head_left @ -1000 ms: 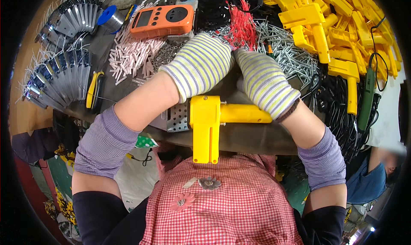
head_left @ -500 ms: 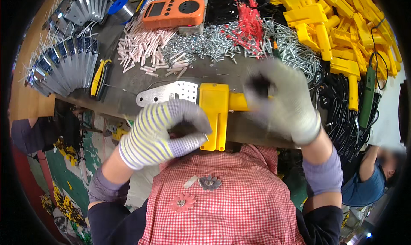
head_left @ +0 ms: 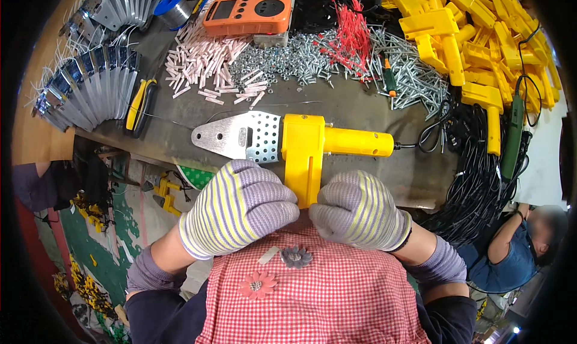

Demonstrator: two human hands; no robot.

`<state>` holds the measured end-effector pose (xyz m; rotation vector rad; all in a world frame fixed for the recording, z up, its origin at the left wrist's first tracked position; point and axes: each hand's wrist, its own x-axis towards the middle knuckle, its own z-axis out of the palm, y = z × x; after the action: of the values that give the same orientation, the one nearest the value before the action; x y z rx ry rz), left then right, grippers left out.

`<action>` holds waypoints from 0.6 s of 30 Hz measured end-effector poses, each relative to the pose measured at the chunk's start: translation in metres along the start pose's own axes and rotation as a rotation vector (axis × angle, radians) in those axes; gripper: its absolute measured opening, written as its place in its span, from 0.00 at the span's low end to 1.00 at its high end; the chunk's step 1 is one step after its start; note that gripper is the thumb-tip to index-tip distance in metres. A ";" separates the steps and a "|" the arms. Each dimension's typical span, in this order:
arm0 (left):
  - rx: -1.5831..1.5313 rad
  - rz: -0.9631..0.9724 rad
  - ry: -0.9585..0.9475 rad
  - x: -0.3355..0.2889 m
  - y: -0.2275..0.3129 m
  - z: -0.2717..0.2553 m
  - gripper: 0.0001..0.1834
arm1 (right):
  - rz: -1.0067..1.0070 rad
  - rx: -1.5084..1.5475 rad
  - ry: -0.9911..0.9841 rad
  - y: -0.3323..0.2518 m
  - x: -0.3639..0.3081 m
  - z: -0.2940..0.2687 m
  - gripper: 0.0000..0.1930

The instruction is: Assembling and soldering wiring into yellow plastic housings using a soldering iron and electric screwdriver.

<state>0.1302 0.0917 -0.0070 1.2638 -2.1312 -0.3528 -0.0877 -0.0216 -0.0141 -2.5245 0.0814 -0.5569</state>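
One yellow tool [head_left: 303,143], long axis crosswise, plate [head_left: 222,136] leftward, left hand [head_left: 243,203] and right hand [head_left: 357,210] curled, grips unclear

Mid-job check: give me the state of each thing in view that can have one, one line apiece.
Yellow tool: lying down, metal plate attached, cable at its right end
Left hand: gloved, fingers curled beside the tool's lower end
Right hand: likewise; contents of both hidden
Orange meter: face up, screen unreadable
Pliers: lying down, unheld
Green screwdriver: lying on loose screws
Yellow housings: heaped
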 end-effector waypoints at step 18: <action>0.013 0.007 0.234 0.019 0.000 -0.003 0.08 | 0.321 -0.384 -0.003 0.113 0.075 -0.032 0.13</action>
<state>0.1259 0.0755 0.0021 1.2399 -1.9412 -0.1784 -0.0258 -0.1461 -0.0208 -2.7963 0.6346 -0.4379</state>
